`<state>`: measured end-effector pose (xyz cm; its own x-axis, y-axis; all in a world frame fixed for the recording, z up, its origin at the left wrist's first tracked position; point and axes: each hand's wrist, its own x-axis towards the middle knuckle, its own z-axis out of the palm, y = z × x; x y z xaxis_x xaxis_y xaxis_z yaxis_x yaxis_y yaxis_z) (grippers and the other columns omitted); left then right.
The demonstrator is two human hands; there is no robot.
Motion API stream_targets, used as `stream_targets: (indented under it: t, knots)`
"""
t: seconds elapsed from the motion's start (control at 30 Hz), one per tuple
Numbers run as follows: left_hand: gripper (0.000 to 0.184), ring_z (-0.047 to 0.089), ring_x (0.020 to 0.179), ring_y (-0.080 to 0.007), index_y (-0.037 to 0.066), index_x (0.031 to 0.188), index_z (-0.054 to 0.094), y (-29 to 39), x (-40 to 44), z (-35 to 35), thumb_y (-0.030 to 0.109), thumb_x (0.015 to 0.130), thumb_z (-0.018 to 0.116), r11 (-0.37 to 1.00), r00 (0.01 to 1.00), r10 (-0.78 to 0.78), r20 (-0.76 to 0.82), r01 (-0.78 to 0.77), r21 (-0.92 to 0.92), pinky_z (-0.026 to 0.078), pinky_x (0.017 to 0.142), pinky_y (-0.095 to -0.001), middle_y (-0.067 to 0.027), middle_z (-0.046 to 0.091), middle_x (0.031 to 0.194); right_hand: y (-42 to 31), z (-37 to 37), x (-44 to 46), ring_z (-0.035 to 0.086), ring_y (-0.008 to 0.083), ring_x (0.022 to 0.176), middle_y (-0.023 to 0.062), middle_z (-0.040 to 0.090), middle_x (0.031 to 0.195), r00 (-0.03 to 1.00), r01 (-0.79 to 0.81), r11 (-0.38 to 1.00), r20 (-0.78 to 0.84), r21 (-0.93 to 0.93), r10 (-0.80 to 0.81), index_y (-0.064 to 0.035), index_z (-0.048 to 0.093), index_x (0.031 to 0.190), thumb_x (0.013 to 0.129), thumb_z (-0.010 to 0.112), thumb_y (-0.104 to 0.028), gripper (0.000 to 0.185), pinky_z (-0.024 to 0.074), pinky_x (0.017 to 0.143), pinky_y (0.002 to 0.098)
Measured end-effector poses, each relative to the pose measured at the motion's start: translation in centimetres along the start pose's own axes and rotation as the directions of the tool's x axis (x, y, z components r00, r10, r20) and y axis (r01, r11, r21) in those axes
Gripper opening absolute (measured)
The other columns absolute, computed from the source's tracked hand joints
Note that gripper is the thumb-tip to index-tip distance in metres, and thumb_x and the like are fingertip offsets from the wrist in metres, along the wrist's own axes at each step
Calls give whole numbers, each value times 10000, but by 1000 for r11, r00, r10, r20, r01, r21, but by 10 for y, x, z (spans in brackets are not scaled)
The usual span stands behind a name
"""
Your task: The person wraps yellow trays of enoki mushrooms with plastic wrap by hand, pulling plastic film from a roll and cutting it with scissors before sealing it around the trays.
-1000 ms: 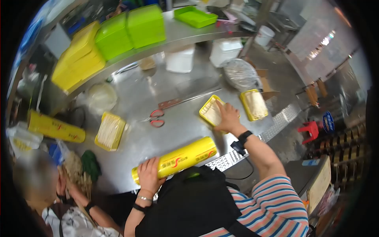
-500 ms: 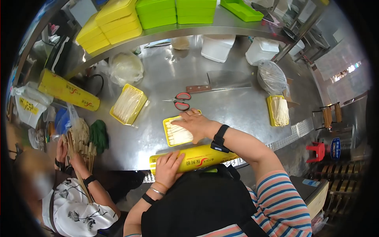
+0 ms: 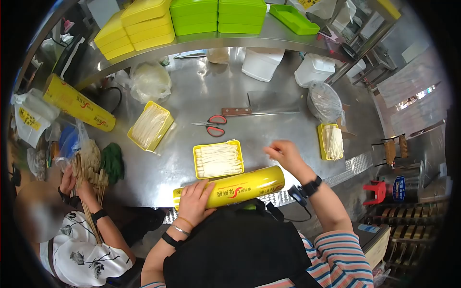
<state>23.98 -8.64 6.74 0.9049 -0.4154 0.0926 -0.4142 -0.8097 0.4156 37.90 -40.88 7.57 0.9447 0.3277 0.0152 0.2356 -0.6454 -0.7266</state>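
Observation:
My left hand rests on the left part of a yellow roll of cling film, its fingers curled over the top. The roll lies along the table's front edge, against my black apron. Just behind it sits a yellow tray filled with enoki mushrooms. Right of that tray, my right hand hovers with thumb and fingers drawn together; nothing shows in them. Scissors with red-lined handles lie behind the tray, and a cleaver with a wooden handle lies farther back.
Other enoki trays stand left and right. Another cling film roll, a bagged bowl, a covered metal bowl and white tubs surround the work area. Boxes line the shelf. A co-worker's hands hold sticks at left.
My right hand has lifted off the mushrooms and moved right, with its fingers drawing together. My left hand remains on the roll. The view has shifted slightly.

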Motion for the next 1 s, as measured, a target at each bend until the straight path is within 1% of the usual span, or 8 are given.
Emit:
stream_targets:
  t: [0.1, 0.3, 0.37, 0.47, 0.57, 0.7, 0.83, 1.0]
  knots:
    - [884, 491, 1141, -304, 112, 1296, 501, 0, 4, -1, 256, 503, 864, 1000, 1000, -9, 8, 9, -11, 375, 957, -443, -97, 512, 1268, 21, -10, -51, 541, 102, 555, 58, 586, 586, 997, 21, 1000, -68, -9, -21, 2, 630, 739, 926, 597, -199, 277, 424, 545, 256]
    - [911, 498, 1130, -303, 111, 1292, 504, -4, 8, -1, 259, 475, 879, 1000, 999, 7, 31, -7, -12, 378, 965, -433, -79, 531, 1245, 46, -24, -115, 413, 39, 505, -27, 462, 522, 859, -438, 851, -145, 289, 492, 7, 607, 697, 984, 525, -255, 397, 329, 481, 221]
    - [904, 496, 1140, -300, 113, 1289, 506, -2, 9, -1, 257, 479, 881, 1000, 999, -22, 42, 21, 10, 375, 973, -433, -74, 533, 1248, 66, -30, -140, 542, 147, 578, 44, 569, 604, 815, -550, 800, -56, 240, 577, -36, 661, 806, 926, 580, -196, 216, 445, 574, 305]
    - [909, 504, 1137, -303, 112, 1284, 508, -3, 12, 1, 261, 471, 887, 1000, 999, -4, 42, 3, 20, 376, 978, -434, -82, 534, 1250, 50, -42, -161, 633, 300, 923, 111, 663, 1019, 967, -45, 967, 232, -251, 105, -72, 669, 1007, 745, 691, -34, 266, 488, 884, 368]
    - [938, 521, 1114, -313, 107, 1293, 495, -3, 12, -1, 260, 458, 893, 1000, 999, -4, 40, 3, 24, 386, 970, -436, -99, 553, 1222, 48, -45, -155, 645, 270, 823, 107, 680, 947, 999, -43, 966, -31, -255, 36, -49, 677, 955, 788, 682, -70, 168, 508, 778, 356]
    - [912, 550, 1069, -311, 105, 1258, 494, -13, 19, -1, 247, 453, 897, 998, 998, -48, 47, 50, -43, 406, 942, -427, -103, 609, 1127, 29, -25, -138, 619, 271, 641, 116, 620, 660, 968, -249, 957, -21, -149, 248, -16, 674, 792, 844, 667, -149, 143, 478, 581, 343]
    - [831, 573, 981, -340, 95, 1200, 518, -28, 27, -1, 263, 475, 888, 995, 995, 31, 96, -22, -99, 453, 870, -424, -119, 621, 1049, -14, -11, -119, 571, 293, 1021, 108, 607, 1081, 974, 190, 952, -75, -240, -213, -82, 616, 1011, 725, 762, -169, 332, 463, 855, 386]
    - [811, 581, 976, -339, 88, 1180, 524, -34, 29, -9, 304, 487, 886, 983, 979, 66, 195, -30, -183, 463, 862, -419, -115, 633, 1048, -22, 10, -107, 463, 320, 1205, 102, 480, 1307, 960, 280, 932, 68, -230, -272, -116, 536, 1160, 645, 803, -184, 584, 379, 991, 438]
